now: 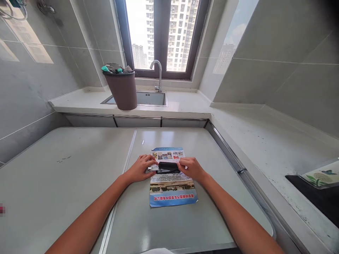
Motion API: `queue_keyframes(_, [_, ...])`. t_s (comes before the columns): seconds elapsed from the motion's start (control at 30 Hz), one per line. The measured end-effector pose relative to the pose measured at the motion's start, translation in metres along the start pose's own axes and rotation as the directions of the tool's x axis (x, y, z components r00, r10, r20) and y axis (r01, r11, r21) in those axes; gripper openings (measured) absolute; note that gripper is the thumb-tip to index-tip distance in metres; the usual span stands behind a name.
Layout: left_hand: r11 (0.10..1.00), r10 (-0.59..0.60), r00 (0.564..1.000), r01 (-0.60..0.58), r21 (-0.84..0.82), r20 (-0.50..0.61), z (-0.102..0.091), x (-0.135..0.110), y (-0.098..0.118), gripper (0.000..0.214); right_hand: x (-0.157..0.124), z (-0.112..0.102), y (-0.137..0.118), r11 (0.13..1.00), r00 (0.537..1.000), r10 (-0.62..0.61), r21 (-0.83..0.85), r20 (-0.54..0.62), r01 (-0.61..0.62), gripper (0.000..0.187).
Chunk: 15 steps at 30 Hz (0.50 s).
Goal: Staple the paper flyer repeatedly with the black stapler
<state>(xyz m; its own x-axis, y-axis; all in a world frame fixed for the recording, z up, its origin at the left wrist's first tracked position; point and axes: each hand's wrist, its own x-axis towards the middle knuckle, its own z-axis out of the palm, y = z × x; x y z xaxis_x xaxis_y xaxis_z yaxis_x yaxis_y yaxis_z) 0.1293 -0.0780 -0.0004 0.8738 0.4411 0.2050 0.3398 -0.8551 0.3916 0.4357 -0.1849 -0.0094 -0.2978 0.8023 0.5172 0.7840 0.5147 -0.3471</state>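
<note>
Left hand and right hand grip the black stapler by its partly hidden ends. Fine print on the leaflet beneath escapes me.

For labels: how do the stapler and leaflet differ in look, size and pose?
Look: stapler black with a silvery end; leaflet blue and white, printed with pictures.
Size: stapler narrow, covering far less area than the leaflet.
Pose: stapler runs left to right above the leaflet's middle; leaflet lies lengthwise away from the person.
Shared: both between the hands.
</note>
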Motion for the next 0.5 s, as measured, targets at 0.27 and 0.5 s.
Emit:
queue_keyframes(0.27, [1.0, 0.01, 1.0, -0.01, -0.005, -0.01, 0.002, 0.001, -0.001, 0.036, 0.006, 0.008, -0.016, 0.992, 0.991, 0.049, 0.11, 0.121, -0.063, 0.039])
queue_keyframes(0.5, [0.944, -0.109, 0.982, 0.055, -0.325, -0.152, 0.001, 0.002, 0.002, 0.062, 0.003, 0.004, -0.016, 0.985, 0.984, -0.162, -0.077, -0.07, 0.157, 0.017])
